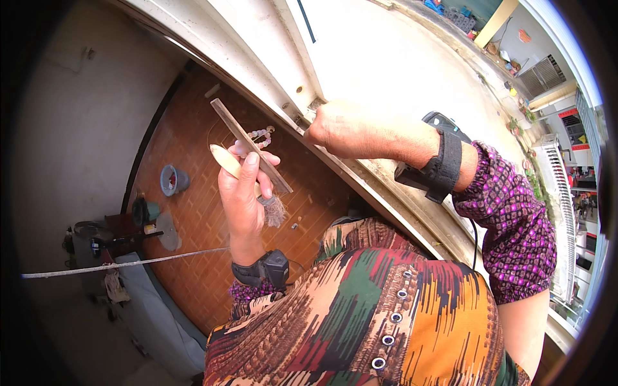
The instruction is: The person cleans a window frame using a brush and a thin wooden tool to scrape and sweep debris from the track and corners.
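My left hand (244,193) grips a flat paintbrush (226,159) by its pale wooden handle, with the worn bristles (275,212) pointing down. The same hand also holds a thin, flat wooden strip (236,125) slantwise across the fingers. Behind the strip shows a loop of pale pink and white beads (264,140); whether the fingers hold it I cannot tell. My right hand (338,128) is bent into a fist at the lower corner of a white window frame (285,62). Its fingertips are hidden, so anything in them is out of sight.
The window's sill track (386,188) runs diagonally below my right forearm. Inside, a bucket (175,181) stands on the brown tiled floor (203,212). A pale cord (125,264) crosses at left above a grey-covered piece of furniture (149,309). Outside lies a sunlit yard (386,58).
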A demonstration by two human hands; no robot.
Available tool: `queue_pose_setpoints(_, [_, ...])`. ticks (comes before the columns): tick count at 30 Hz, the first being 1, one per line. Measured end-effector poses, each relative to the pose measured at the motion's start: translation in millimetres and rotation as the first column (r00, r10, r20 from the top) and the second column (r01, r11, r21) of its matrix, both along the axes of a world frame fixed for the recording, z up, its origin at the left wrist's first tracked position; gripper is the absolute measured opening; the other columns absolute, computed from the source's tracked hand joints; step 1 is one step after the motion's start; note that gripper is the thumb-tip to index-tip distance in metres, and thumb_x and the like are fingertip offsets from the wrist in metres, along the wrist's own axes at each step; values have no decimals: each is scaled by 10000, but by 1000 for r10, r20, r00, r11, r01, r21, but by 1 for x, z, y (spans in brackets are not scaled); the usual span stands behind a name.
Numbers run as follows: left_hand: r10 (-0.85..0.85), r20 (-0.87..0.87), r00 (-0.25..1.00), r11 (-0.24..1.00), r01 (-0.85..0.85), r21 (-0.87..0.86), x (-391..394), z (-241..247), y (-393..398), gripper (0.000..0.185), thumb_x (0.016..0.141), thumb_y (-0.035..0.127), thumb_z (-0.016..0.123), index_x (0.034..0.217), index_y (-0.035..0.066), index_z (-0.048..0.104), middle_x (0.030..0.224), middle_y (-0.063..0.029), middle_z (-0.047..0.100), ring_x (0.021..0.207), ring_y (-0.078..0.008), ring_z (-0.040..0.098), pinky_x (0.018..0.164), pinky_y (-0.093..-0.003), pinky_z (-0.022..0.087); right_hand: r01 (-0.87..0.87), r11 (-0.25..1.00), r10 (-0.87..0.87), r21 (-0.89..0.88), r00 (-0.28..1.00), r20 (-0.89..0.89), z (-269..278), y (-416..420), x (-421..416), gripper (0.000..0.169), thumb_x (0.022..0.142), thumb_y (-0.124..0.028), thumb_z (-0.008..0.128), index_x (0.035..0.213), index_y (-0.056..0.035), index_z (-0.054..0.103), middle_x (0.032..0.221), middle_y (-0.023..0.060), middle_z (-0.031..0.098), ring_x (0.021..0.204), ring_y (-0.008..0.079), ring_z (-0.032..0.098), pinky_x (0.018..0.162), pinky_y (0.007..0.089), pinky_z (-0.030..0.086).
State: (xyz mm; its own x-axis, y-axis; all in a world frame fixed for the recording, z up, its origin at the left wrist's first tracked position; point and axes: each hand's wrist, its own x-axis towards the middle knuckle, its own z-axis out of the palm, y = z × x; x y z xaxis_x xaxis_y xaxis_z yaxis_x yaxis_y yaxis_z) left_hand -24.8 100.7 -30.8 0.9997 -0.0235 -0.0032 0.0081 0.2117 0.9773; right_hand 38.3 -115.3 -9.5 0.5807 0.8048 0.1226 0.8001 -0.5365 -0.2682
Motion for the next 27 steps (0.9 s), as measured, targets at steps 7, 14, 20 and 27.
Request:
queue_pose_setpoints(7, [-30, -35, 999, 999, 29, -33, 4, -14, -11, 184, 954, 184, 502, 1021, 15, 536, 851, -89, 632, 487, -46, 444, 446, -165, 346, 172, 951, -176, 258, 984, -6, 21, -13, -36, 64, 771, -76, 570, 733, -28, 551, 544, 171, 512, 529, 326, 572, 496, 396, 463])
queue_pose_setpoints(14, [-80, -78, 994, 993, 73, -88, 15, -11, -18, 216, 947, 229, 532, 1030, 30, 528, 827, -80, 639, 498, -41, 459, 465, -167, 359, 172, 985, -171, -17, 963, -207, 12, 2, -54, 166, 779, -123, 599, 886, 4, 594, 613, 159, 594, 612, 319, 629, 557, 402, 506])
queue_pose_setpoints(20, [-108, -123, 986, 984, 89, -151, 13, -22, -22, 209, 947, 250, 535, 1001, 48, 530, 811, -71, 628, 497, -51, 467, 447, -166, 339, 274, 953, -250, 127, 951, -181, 19, -1, -44, 187, 840, -217, 598, 838, -31, 576, 618, 143, 598, 621, 320, 628, 556, 398, 504])
queue_pose_setpoints(27, [-72, -177, 982, 932, 3, -362, 23, -18, -47, 264, 980, 302, 461, 973, 43, 511, 873, -86, 630, 608, -68, 528, 539, -203, 439, 196, 952, -185, 237, 980, -69, 23, 12, -52, 141, 803, -152, 574, 861, -26, 548, 746, 116, 631, 649, 257, 651, 543, 347, 512])
